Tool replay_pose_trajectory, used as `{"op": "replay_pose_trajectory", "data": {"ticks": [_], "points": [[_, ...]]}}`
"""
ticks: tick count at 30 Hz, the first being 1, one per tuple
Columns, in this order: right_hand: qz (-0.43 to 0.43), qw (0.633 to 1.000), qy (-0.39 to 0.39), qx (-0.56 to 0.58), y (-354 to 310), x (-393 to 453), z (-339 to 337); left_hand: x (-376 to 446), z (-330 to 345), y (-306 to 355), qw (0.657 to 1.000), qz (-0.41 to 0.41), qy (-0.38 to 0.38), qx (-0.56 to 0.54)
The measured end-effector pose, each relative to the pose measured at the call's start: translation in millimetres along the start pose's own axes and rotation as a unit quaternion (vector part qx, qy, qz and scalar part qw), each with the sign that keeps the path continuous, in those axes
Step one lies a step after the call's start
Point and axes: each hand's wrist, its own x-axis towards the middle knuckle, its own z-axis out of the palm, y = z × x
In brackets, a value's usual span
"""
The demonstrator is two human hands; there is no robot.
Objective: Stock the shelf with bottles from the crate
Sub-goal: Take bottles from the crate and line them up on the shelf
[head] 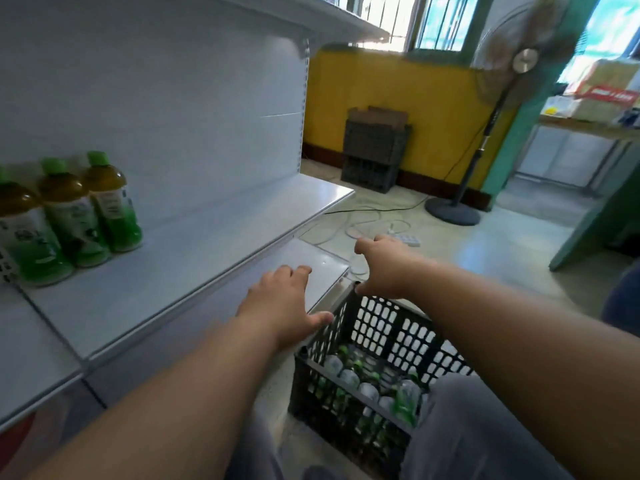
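Three green-capped tea bottles [74,216] stand in a row at the left of the white shelf [194,258]. On the floor between my knees sits a black perforated crate [384,327] holding several green-and-clear bottles [349,377]. My left hand [285,303] hovers over the crate's left rim and the lower shelf board, fingers relaxed and empty. My right hand [382,266] is stretched out above the crate's far corner. Its fingers are loosely curled and its thumb is near the rim; it holds nothing that I can see.
A second dark crate [374,157] with cardboard leans on the yellow wall. A standing fan [453,209] is beyond, with cables and a power strip [408,240] on the floor. A table with boxes [588,128] is at the right. An upper shelf [304,15] overhangs.
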Motion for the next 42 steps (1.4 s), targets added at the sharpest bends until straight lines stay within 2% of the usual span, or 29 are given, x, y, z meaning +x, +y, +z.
{"op": "replay_pose_trajectory", "data": {"ticks": [5, 10, 18, 21, 24, 28, 33, 35, 38, 40, 42], "points": [[0.085, 0.993, -0.035, 0.079, 62, -8, 54, 11, 58, 35, 0.998, 0.038, -0.044, -0.009], [0.161, 0.975, -0.092, 0.121, 121, 2, 150, 38, 146, 57, 0.995, 0.043, -0.091, -0.016], [0.320, 0.897, -0.132, 0.274, 198, 14, 303, 68, 286, 87, 0.978, 0.070, -0.192, 0.035], [0.369, 0.868, -0.147, 0.298, 216, 30, 346, 69, 313, 89, 0.969, 0.061, -0.226, 0.076], [0.398, 0.846, -0.164, 0.315, 228, 50, 385, 71, 323, 87, 0.972, 0.053, -0.214, 0.082], [0.410, 0.849, -0.216, 0.253, 232, 84, 429, 72, 325, 88, 0.971, 0.050, -0.217, 0.083], [0.405, 0.857, -0.261, 0.183, 240, 104, 448, 75, 326, 88, 0.967, 0.046, -0.237, 0.083], [0.417, 0.849, -0.268, 0.182, 233, 100, 445, 75, 326, 87, 0.966, 0.045, -0.239, 0.086], [0.425, 0.813, -0.228, 0.327, 214, 87, 420, 75, 326, 86, 0.961, 0.047, -0.254, 0.094], [0.368, 0.829, -0.193, 0.375, 204, 81, 396, 76, 324, 84, 0.957, 0.050, -0.277, 0.074], [0.298, 0.860, -0.140, 0.389, 195, 72, 353, 74, 306, 82, 0.961, 0.040, -0.274, 0.005]]}}
